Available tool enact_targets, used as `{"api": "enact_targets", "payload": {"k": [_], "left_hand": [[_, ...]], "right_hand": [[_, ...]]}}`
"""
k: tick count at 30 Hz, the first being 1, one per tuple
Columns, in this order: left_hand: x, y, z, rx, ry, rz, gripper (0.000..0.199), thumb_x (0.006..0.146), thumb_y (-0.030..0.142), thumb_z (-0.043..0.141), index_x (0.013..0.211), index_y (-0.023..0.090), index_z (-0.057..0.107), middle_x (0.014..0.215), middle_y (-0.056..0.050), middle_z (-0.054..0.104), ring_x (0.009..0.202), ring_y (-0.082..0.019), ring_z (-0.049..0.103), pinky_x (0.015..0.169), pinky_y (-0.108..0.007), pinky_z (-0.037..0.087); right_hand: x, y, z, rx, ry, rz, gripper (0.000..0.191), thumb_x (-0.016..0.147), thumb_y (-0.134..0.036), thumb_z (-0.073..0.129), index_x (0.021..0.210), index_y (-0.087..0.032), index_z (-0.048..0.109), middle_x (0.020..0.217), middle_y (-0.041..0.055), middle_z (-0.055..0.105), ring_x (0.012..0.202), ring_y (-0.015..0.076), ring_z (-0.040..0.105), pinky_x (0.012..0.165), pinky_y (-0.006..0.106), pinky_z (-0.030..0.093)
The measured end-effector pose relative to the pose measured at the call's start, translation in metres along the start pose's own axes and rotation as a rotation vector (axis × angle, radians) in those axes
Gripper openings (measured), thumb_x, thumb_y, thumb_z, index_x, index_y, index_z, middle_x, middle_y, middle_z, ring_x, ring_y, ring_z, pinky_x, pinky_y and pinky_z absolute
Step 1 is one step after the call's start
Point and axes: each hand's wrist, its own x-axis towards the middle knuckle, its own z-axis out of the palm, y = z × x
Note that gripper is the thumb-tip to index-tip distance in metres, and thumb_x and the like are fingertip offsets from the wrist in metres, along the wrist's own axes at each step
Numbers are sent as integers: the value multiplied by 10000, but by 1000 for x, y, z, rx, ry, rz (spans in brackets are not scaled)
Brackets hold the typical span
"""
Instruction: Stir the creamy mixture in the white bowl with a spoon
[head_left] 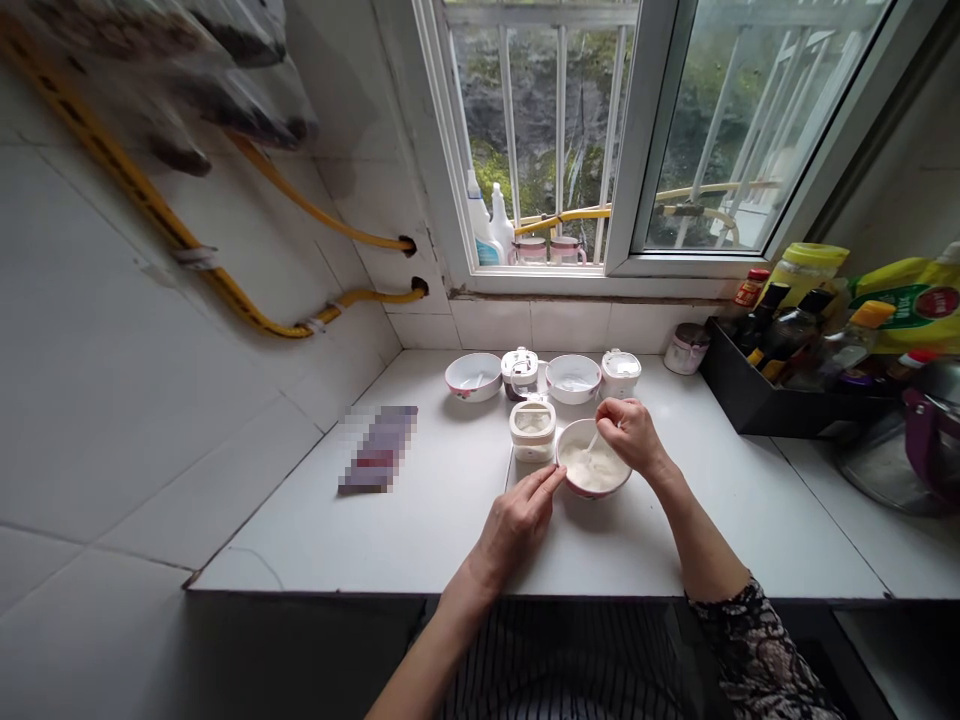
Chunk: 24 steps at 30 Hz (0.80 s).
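Note:
A white bowl [595, 488] with a reddish pattern low on its outside stands on the counter, holding pale, whitish contents. My right hand [634, 435] is closed round the handle of a white spoon [591, 447], whose lower end dips into those contents. At the bowl's left rim rest the fingertips of my left hand [521, 515], its fingers stretched out and not wrapped round anything. Just left of the bowl, a white seasoning jar [532, 448] shows pale contents at its top. Behind are two similar jars, one with dark contents [520, 375] and one white [621, 372].
Two more white bowls, left [472, 388] and right [574, 390], stand at the back. A blurred purplish item [379, 450] lies on the left of the counter [300, 545]. At right are a small jar [686, 350], a black box of bottles [787, 400] and a lidded pot [892, 465].

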Motion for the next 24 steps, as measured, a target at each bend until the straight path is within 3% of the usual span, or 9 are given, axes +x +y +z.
{"api": "enact_targets", "payload": {"k": [5, 11, 24], "left_hand": [[0, 0, 1, 5, 4, 5, 525, 921, 15, 404, 1417, 175, 465, 1242, -124, 657, 1116, -205, 664, 917, -319, 592], [0, 0, 2, 4, 6, 3, 543, 917, 15, 410, 1432, 183, 454, 1246, -120, 657, 1121, -205, 663, 917, -318, 593], [0, 0, 3, 2, 19, 5, 536, 911, 3, 402, 1415, 171, 471, 1238, -125, 660, 1111, -208, 667, 902, -323, 600]], "right_hand": [[-1, 4, 6, 152, -78, 193, 130, 631, -231, 476, 536, -222, 565, 448, -22, 520, 469, 137, 449, 533, 275, 352], [5, 14, 4, 470, -32, 419, 119, 553, -274, 498, 513, -204, 585, 398, -28, 499, 434, 122, 431, 486, 254, 350], [10, 13, -2, 642, -20, 517, 95, 509, -271, 523, 525, -200, 584, 416, -15, 536, 427, 120, 435, 461, 269, 361]]}}
